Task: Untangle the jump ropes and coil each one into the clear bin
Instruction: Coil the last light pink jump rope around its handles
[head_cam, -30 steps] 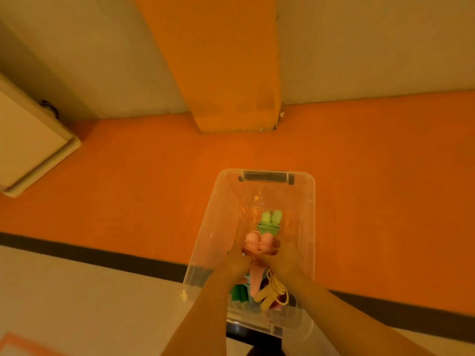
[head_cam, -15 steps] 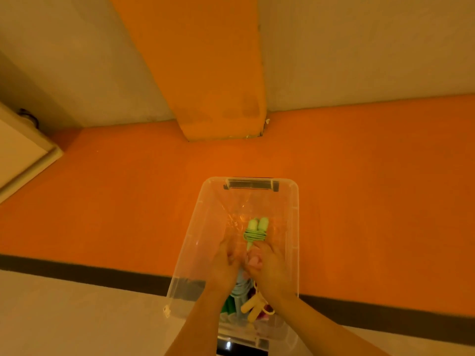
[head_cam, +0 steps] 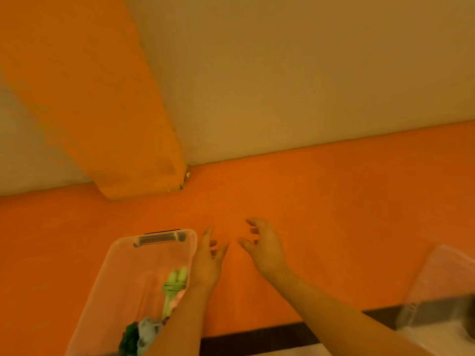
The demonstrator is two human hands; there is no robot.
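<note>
An orange floor (head_cam: 334,201) is filling most of the head view, meeting a pale wall (head_cam: 308,73) at twelve o'clock, with an orange pillar (head_cam: 102,111) coming down at eleven o'clock. A dark stripe (head_cam: 257,337) is crossing the floor at six o'clock. The clear bin (head_cam: 120,273) is sitting at seven o'clock, its dark handle (head_cam: 160,238) at its far end. Another clear plastic piece (head_cam: 442,291), perhaps a lid, is lying blurred at four o'clock; what it is cannot be told for sure. Inside the bin the ropes are lying together: a green rope (head_cam: 174,283) with its pale handles pointing toward twelve, and beneath it toward six a dark green and pale blue bundle (head_cam: 144,332). Whether each is neatly coiled is unclear. The left hand (head_cam: 208,263) is hovering at the bin's three o'clock rim, fingers straight and loosely spread, holding nothing. The right hand (head_cam: 264,247) is hovering over bare floor just past it at three o'clock, fingers half curled and apart, also holding nothing. No rope is showing outside the bin. Judging from this, the step in hand is reaching for whatever comes next, possibly the plastic piece at four o'clock. To do it well, the person should be checking that no rope end is trailing over the rim, keeping the coils flat and separate so they are not knotting again, and steadying the bin with the left hand while the right is reaching away.
</note>
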